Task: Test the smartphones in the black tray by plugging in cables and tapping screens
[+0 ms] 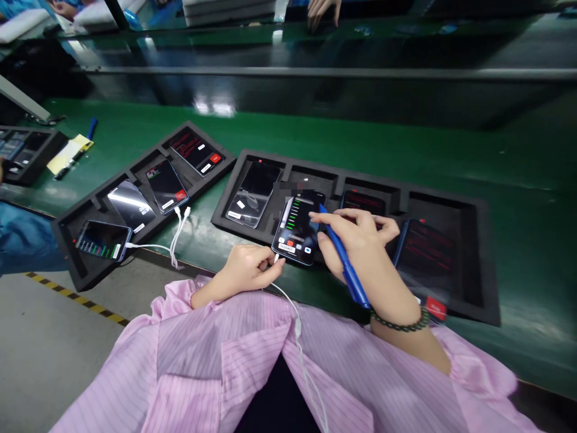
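My left hand (246,266) pinches the plug of a white charging cable (297,328) at the lower edge of a smartphone (300,228). That phone is lit, with green bars and app icons on its screen, and lies tilted over a black foam tray (482,264). In my right hand (365,240) a blue pen (349,273) is held, its lower end pointing back toward my wrist. The right index finger is at the phone's screen. To the left in the tray lies a dark phone (253,192); two more with red text sit on the right, partly hidden by my right hand and arm.
A second foam tray (97,204) holds several phones, one of them (103,240) plugged into a white cable (174,240). Farther left are yellow paper (70,153), a black pen and another tray (40,159). A person's blue sleeve (27,237) is at the left edge; another person's hand (323,12) shows across the bench.
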